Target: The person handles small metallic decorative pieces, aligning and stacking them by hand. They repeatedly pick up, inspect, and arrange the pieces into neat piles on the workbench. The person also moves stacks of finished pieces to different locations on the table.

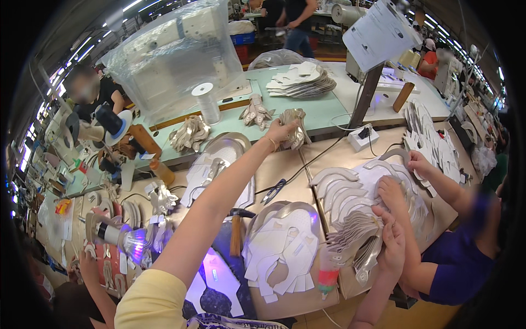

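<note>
Seemingly, I'm gathering: left hand (282, 135) clasping a silvery-beige curved-piece bundle (296, 127), right hand (390, 241) gripping a fanned grey-white stack (355, 234); lifting would be needing steadiness.

Glossy wrinkled plastic cover (164, 66), shiny small bundle (297, 130), partly shiny fanned stack (355, 234), wooden hammer handle (235, 237), matt cloth sleeve (149, 301)

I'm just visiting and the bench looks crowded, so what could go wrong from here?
The fanned stack at the right hand could slip and scatter. A co-worker's hand is close by, so the two might bump. The left hand reaches far out to a bundle of pieces, which might spill if drawn back carelessly.
</note>
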The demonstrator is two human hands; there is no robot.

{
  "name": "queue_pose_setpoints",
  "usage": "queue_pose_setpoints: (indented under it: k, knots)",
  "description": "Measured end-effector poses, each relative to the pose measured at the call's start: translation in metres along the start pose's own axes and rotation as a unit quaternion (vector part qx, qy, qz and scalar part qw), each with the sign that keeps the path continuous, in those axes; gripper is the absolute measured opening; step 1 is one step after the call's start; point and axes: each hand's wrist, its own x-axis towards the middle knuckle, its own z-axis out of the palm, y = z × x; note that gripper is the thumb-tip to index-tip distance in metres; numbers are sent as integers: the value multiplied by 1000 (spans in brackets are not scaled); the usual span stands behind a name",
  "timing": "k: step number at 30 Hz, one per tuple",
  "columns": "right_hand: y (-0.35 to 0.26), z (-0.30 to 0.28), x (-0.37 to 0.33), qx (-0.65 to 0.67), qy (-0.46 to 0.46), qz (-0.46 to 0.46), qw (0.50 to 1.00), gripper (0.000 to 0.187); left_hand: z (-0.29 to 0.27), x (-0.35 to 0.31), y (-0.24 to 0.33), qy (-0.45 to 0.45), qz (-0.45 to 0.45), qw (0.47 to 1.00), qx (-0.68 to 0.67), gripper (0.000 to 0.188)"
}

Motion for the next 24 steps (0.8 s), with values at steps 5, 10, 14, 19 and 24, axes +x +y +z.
queue_pose_setpoints:
  k: [5,10,14,19,24]
  knots:
    - [16,-17,13,-7,16,3,1000,49,1,32,0,-37,-29,991,-124,50]
    - [23,-14,22,1,25,15,1000,49,-4,52,-8,-36,-3,984,-172,43]
    - [24,-12,24,-2,-5,16,1000,50,-4,56,-12,-20,12,982,-189,43]
    - [27,-12,21,9,-4,29,1000,51,-5,36,-11,-55,9,985,-161,41]
    - [26,-4,13,-3,-4,22,1000,50,-6,14,4,-62,52,976,-202,39]
